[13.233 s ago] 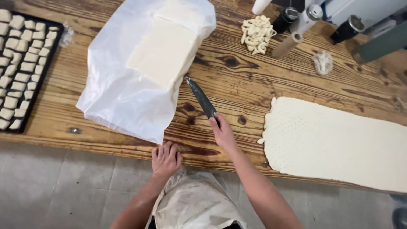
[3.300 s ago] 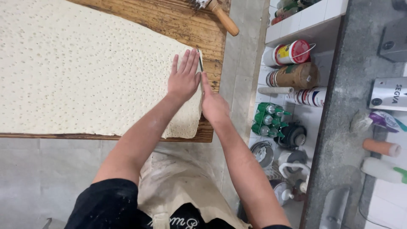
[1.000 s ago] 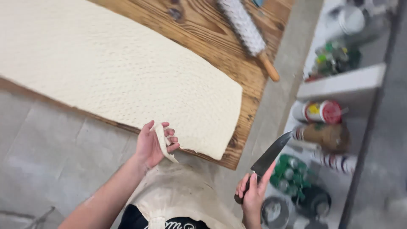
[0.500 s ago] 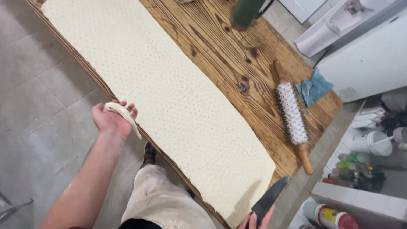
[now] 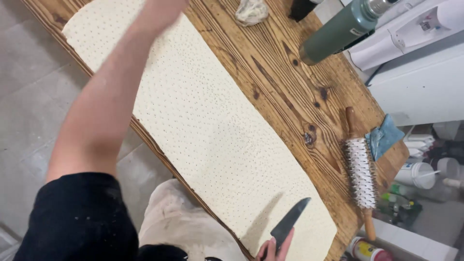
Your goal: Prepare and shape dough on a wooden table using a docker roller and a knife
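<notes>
Now one long sheet of pale dough [image 5: 212,140], dotted all over with small holes, is lying lengthwise on the knotty wooden table [image 5: 290,72]. The right hand [image 5: 273,249] is gripping one dark knife [image 5: 288,225], blade over the sheet's near end. The left hand [image 5: 162,7] is blurring out of frame; cannot tell its grip. One spiked roller [image 5: 360,171] is resting alongside.

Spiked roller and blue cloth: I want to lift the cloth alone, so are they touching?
Cannot tell. In the head view the blue cloth lies right beside the spiked roller, its edge meeting the roller's outline, with no plain gap or contact.
</notes>
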